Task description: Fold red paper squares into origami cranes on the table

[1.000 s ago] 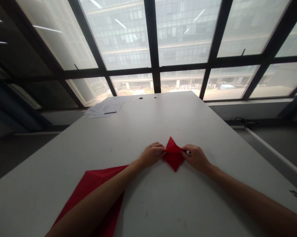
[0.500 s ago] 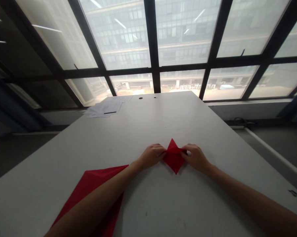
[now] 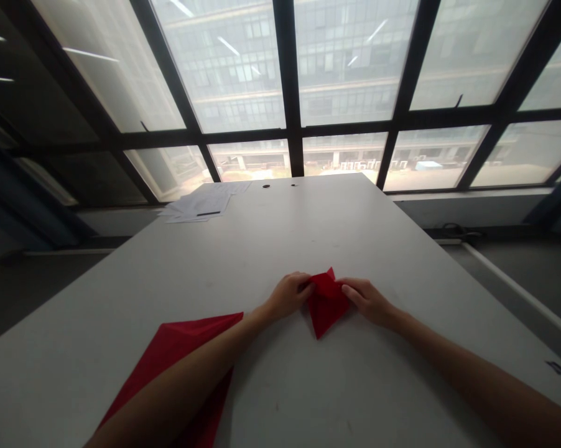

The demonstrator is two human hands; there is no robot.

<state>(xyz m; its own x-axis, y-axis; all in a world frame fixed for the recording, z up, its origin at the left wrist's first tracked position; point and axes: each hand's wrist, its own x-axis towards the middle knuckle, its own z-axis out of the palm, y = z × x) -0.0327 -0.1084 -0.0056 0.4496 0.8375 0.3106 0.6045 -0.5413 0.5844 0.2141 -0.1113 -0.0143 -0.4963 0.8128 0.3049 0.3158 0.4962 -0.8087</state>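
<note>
A small folded piece of red paper (image 3: 326, 306) is held between both hands over the white table (image 3: 280, 249). Its lower corner points down toward me, and a small tip sticks up at the top. My left hand (image 3: 290, 295) pinches the left corner between thumb and fingers. On the opposite side, my right hand (image 3: 368, 300) grips the right corner, thumb beneath the fingers. A larger sheet of red paper (image 3: 173, 345) lies at the lower left, partly hidden under my left forearm.
White papers (image 3: 201, 202) with a dark pen-like strip lie at the far left of the table. Two small dark spots mark the far edge. Large windows (image 3: 346, 68) stand behind, with a blue curtain at the left.
The small red paper has turned, its lower corner swinging to the left and its top tip to the right. My right hand's fingers have closed in around its corner.
</note>
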